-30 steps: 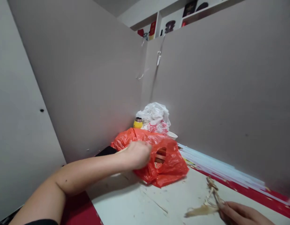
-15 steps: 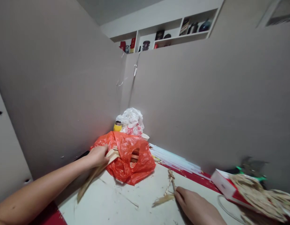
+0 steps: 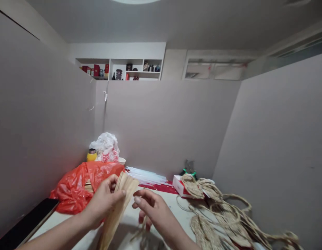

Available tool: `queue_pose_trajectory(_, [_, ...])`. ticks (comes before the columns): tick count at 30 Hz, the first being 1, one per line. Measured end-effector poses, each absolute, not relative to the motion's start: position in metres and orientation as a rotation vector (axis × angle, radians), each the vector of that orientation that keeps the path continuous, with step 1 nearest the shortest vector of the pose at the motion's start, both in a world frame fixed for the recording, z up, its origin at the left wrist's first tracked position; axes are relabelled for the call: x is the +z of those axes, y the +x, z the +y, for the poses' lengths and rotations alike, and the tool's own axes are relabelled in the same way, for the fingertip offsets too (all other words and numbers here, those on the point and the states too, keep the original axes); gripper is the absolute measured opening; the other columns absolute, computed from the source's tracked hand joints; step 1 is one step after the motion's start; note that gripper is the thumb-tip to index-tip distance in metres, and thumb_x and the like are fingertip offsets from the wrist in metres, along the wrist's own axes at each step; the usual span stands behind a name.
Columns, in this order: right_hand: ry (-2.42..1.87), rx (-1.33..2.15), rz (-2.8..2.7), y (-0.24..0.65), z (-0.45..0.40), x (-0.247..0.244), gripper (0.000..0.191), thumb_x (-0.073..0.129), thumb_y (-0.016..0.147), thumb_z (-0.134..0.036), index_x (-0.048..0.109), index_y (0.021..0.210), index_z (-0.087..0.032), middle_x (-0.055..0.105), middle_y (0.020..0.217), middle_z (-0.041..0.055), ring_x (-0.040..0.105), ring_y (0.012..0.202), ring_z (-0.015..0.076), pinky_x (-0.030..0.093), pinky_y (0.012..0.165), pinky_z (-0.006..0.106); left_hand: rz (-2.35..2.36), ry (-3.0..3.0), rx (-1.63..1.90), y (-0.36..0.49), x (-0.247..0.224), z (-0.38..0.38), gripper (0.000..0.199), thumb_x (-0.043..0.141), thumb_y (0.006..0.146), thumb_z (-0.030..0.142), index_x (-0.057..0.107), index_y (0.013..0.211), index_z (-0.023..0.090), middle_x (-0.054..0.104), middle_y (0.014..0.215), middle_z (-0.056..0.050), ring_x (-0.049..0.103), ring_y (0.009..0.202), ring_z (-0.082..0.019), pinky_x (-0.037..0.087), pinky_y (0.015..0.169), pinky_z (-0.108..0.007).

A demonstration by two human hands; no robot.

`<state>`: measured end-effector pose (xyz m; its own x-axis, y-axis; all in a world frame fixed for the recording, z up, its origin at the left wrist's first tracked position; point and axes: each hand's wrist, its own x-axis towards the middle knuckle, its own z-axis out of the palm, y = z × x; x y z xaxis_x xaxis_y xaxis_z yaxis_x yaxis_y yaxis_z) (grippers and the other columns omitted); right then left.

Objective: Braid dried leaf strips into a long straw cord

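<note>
My left hand [image 3: 107,196] is closed around a broad, pale tan dried leaf strip [image 3: 118,211], pinching it near its upper end. The strip slants down out of the view. To its right is my right hand [image 3: 157,210], with thumb and forefinger a little apart beside the strip. A thin braided strand [image 3: 143,227] of the same dry material hangs from its curled lower fingers. Those fingers partly hide the strand. Behind my left hand lies a crumpled red plastic bag [image 3: 72,180] with more flat tan strips [image 3: 89,186] showing through its opening.
Coils of braided cord [image 3: 228,222] spread over the right of the white table [image 3: 168,198], partly on a red and white box [image 3: 178,185]. Translucent sticks [image 3: 147,177] lie along the back. A yellow jar [image 3: 91,155] and white bag [image 3: 106,146] stand back left; a dark flat object [image 3: 27,222] lies front left.
My left hand has drawn the leaf strip away from the red bag, towards the middle. My right hand has lifted and come close to it. The view has turned right.
</note>
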<state>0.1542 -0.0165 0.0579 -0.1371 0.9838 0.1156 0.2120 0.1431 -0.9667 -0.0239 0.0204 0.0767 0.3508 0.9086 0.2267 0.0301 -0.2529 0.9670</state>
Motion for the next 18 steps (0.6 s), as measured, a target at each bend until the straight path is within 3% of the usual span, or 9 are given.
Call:
queue_pose_trajectory(2, [-1.120,1.126,-1.387,0.146,-0.018,0.058,0.046,0.062,0.072,-0.055,0.056,0.096,-0.017,0.059,0.078,0.0018,0.056,0.049,0.0105,0.039,0.034,0.018,0.793,1.565,1.079,-0.009,0.070,0.022,0.018,0.060,0.069,0.024,0.049,0.081,0.017,0.059,0.073,0.001,0.057,0.074,-0.016,0.043,0.067,-0.025])
queue_pose_trajectory(9, [-1.127,1.095,-1.274,0.145,-0.013,0.048,0.030,0.067,0.070,-0.041,0.060,0.078,-0.013,0.056,0.058,-0.0019,0.053,0.045,0.0095,0.040,0.036,0.017,0.688,1.442,0.964,0.001,0.062,0.022,0.032,0.063,0.065,0.021,0.053,0.094,0.015,0.066,0.081,-0.003,0.061,0.076,-0.018,0.046,0.071,-0.028])
queue_pose_trajectory(15, [-1.144,1.165,-1.358,0.143,-0.016,0.044,0.038,0.069,0.068,-0.049,0.062,0.072,-0.012,0.056,0.054,-0.0013,0.053,0.045,0.0096,0.040,0.041,0.018,0.603,1.373,0.870,-0.007,0.056,0.025,0.026,0.067,0.064,0.027,0.058,0.085,0.013,0.063,0.071,-0.002,0.058,0.060,-0.015,0.044,0.060,-0.026])
queue_pose_trajectory(18, [-1.177,1.156,-1.293,0.146,-0.015,0.044,0.037,0.071,0.066,-0.048,0.057,0.069,-0.014,0.057,0.055,-0.0021,0.054,0.044,0.0096,0.040,0.040,0.018,0.611,1.362,0.910,-0.006,0.054,0.025,0.024,0.069,0.063,0.025,0.060,0.081,0.013,0.064,0.071,-0.002,0.058,0.063,-0.014,0.044,0.063,-0.025])
